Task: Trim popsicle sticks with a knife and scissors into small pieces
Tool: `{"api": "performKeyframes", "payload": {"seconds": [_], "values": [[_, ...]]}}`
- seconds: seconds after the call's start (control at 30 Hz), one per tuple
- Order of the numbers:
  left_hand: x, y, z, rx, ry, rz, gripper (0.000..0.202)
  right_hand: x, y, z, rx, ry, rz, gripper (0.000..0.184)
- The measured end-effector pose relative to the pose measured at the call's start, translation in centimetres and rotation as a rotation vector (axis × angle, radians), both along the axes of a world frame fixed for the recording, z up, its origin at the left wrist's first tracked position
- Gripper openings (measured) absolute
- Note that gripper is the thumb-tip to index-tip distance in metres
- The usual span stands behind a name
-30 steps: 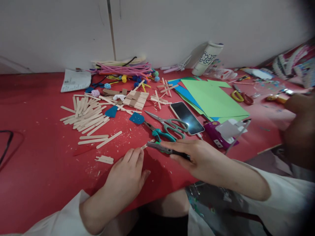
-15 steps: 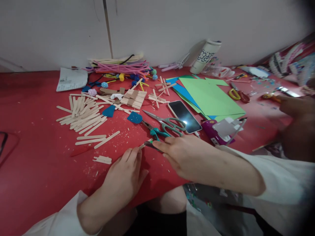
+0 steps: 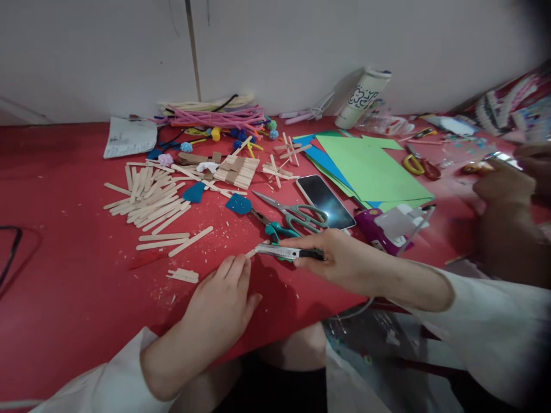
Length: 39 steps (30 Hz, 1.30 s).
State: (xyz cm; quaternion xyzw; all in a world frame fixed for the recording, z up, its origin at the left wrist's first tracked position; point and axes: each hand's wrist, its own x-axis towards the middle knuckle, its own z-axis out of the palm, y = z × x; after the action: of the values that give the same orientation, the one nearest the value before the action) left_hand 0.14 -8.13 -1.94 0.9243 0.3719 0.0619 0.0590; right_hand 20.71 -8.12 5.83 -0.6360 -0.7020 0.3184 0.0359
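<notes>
Evidently one craft stick (image 3: 251,253) in work on the red worktop (image 3: 64,287), at the left hand's (image 3: 219,295) 1 o'clock, fingers laid over it, whether pinching or only pressing cannot tell; right hand (image 3: 338,258) closed round one utility knife (image 3: 279,251). Stick should handle light, stiff, liable to split; best held flat, well back from the knife. Counted: three loose sticks (image 3: 162,245) at 10 o'clock, one pair of pliers (image 3: 272,230), one pair of scissors (image 3: 286,210) at 12.

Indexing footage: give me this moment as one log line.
left hand: on craft stick | right hand: holding utility knife, tip at craft stick | nearby: scissors, pliers
</notes>
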Motion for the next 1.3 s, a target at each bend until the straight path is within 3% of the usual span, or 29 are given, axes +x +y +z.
{"api": "performKeyframes", "payload": {"seconds": [0.2,0.3,0.37,0.43,0.53,0.63,1.1,1.3], "values": [[-0.3,0.2,-0.3,0.079,-0.024,-0.042,0.037,1.1,-0.7,-1.8,-0.251,0.4,-0.342,0.045],[-0.3,0.3,-0.2,0.045,-0.012,-0.027,0.036,1.5,-1.1,-2.8,-0.344,0.544,-0.415,0.048],[-0.3,0.4,-0.1,0.017,-0.018,-0.018,0.036,1.7,-1.4,-3.3,-0.297,0.519,-0.364,0.048],[-0.3,0.4,0.0,0.002,-0.014,-0.023,0.036,1.6,-1.8,-3.3,-0.156,0.403,-0.27,0.045],[-0.3,0.5,0.1,0.011,0.011,-0.04,0.037,1.2,-2.3,-2.7,0.095,0.218,-0.107,0.039],[-0.3,0.4,0.0,0.02,0.006,-0.028,0.037,0.9,-2.5,-2.1,0.213,0.094,-0.006,0.039],[-0.4,0.4,-0.3,0.154,-0.002,-0.053,0.039,0.5,-2.7,-2.1,0.354,-0.089,0.139,0.04],[-0.4,0.4,-0.3,0.137,0.008,-0.058,0.038,0.0,-2.8,-1.7,0.39,-0.163,0.168,0.042]]}}
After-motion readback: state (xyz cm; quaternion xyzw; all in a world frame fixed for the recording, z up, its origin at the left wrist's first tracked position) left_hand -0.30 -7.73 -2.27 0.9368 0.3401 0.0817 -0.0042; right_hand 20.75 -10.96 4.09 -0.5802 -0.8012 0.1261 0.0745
